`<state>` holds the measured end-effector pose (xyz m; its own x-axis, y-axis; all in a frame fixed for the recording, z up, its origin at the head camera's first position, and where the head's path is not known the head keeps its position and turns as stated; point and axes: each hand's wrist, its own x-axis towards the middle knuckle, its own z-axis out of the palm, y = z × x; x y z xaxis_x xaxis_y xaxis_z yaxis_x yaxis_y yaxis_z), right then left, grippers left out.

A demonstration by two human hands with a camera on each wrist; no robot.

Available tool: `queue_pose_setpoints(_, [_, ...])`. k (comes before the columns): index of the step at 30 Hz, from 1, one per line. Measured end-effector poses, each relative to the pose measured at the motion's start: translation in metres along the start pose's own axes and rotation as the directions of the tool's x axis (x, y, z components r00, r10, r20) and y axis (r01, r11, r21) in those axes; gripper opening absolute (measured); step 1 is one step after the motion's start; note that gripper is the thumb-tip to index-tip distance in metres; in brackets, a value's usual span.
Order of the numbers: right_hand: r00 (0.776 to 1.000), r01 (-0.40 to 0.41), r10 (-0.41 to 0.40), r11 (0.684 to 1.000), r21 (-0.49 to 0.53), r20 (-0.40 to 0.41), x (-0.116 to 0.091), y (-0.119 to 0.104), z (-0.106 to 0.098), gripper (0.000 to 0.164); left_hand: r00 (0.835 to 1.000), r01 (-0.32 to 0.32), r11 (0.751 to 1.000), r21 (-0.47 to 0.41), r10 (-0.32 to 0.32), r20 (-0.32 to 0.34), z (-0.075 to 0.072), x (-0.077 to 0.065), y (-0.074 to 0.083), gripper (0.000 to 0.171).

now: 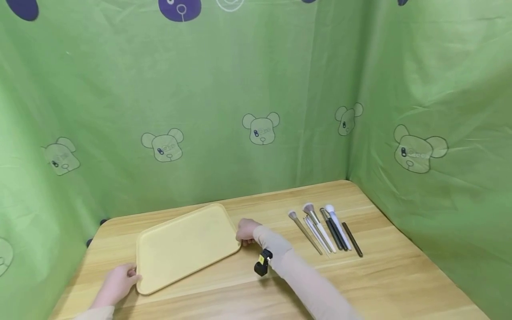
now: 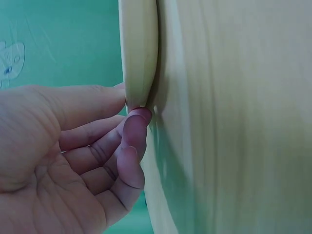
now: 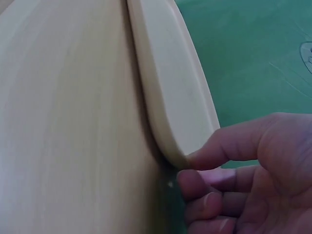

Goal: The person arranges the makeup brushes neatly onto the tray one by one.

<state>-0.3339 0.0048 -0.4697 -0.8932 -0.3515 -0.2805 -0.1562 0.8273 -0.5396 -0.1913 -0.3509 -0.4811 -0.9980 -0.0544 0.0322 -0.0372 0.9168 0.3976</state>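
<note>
A pale yellow rectangular tray point(image 1: 186, 249) lies at a slant on the left half of the wooden table. My left hand point(image 1: 119, 283) pinches its near left corner. In the left wrist view, the thumb lies on the tray's rim point(image 2: 139, 58) with curled fingertips against its underside. My right hand point(image 1: 247, 231) holds the tray's right end. The right wrist view shows the thumb on the rim point(image 3: 158, 112) and the bent fingers below it. Nothing is seen lying on the tray.
Several makeup brushes point(image 1: 314, 222) lie side by side on the right of the table point(image 1: 384, 275). A dark slim stick point(image 1: 353, 240) is at their right end. Green curtains point(image 1: 224, 89) with bear prints enclose the table's back and sides.
</note>
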Motion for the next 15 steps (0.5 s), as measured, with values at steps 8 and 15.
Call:
queue_pose_setpoints(8, [0.997,0.006,-0.004,1.000,-0.028,0.071,-0.024,0.024,-0.019,0.014,0.999,-0.037,0.999,-0.030,0.038,0.014,0.011,0.008,0.023,0.018])
queue_pose_setpoints(15, [0.994,0.006,-0.002,1.000,-0.030,0.112,-0.043,0.049,-0.031,0.013,0.997,-0.082,0.995,-0.065,0.082,-0.002,0.024,0.017,0.042,0.021])
